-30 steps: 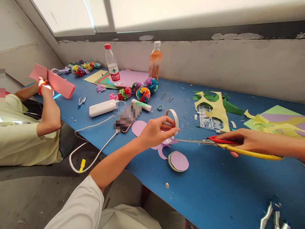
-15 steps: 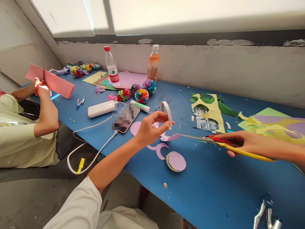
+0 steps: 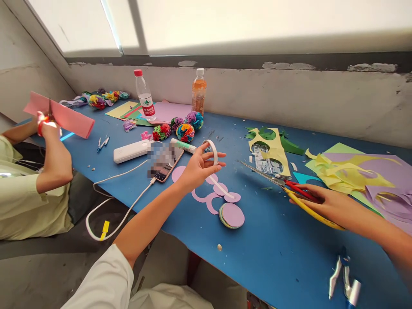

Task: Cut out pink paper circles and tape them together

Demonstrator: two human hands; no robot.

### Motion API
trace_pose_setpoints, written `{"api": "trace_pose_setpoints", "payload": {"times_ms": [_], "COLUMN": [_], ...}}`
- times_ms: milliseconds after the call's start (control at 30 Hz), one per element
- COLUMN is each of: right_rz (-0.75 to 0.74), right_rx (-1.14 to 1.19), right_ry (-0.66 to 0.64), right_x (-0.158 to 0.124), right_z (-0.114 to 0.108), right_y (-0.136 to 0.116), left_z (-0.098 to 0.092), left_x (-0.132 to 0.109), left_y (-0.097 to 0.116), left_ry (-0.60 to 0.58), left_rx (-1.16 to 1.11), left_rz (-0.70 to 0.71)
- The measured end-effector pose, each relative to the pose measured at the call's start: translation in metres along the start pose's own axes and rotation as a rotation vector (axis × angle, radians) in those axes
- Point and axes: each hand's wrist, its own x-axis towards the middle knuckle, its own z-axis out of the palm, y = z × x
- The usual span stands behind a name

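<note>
My left hand (image 3: 198,165) has a roll of white tape (image 3: 211,151) hooked around its spread fingers. Below it, a white tape strip lies across a row of small purple paper discs (image 3: 220,189). Close by are purple paper offcuts (image 3: 211,203) and a stack of paper circles (image 3: 233,215) with a purple one on top. My right hand (image 3: 317,201) grips scissors (image 3: 285,185) by their red and yellow handles. The long blades point left, toward the tape roll but apart from it; their tips look slightly parted.
A phone (image 3: 166,165) and power bank (image 3: 131,151) with a white cable lie left. Pom-pom paper flowers (image 3: 186,132) and two bottles (image 3: 198,92) stand behind. Yellow offcuts (image 3: 337,171) lie right; compasses (image 3: 343,274) lie front right. A co-worker's hand (image 3: 48,128) cuts pink paper (image 3: 71,120).
The scissors have drawn away from the tape, and their tips have lifted. My left fingers have spread through the roll. A white strip now shows on the purple discs. The view has shifted slightly.
</note>
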Motion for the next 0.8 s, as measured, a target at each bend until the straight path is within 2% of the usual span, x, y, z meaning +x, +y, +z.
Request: {"api": "trace_pose_setpoints", "payload": {"times_ms": [133,233,333,400,467,533,667,800], "right_rz": [0.103,0.056,-0.016,-0.136,-0.361,-0.605,-0.725,-0.767], "right_rx": [-0.068,-0.129,-0.24,-0.316,-0.292,-0.229,-0.206,-0.124], "right_ry": [-0.004,0.044,0.145,0.248,0.341,0.32,0.261,0.226], "right_x": [-0.011,-0.015,-0.021,-0.027,-0.031,-0.032,-0.023,-0.016], "right_z": [0.011,0.012,0.014,0.018,0.025,0.034,0.046,0.047], "right_y": [-0.008,-0.018,-0.032,-0.047,-0.067,-0.089,-0.118,-0.121], "left_z": [-0.001,-0.001,0.001,0.002,0.002,0.001,-0.002,-0.001], "left_x": [0.002,0.002,0.0,-0.001,-0.001,0.002,0.014,0.025], "left_y": [-0.003,-0.005,-0.01,-0.015,-0.023,-0.031,-0.044,-0.048], "left_ry": [0.006,-0.011,0.001,0.007,0.005,-0.03,-0.107,-0.108], "left_rx": [0.026,0.021,0.088,0.228,0.424,0.628,0.955,1.085], "left_rz": [-0.009,-0.002,0.044,0.127,0.246,0.356,0.437,0.409]}}
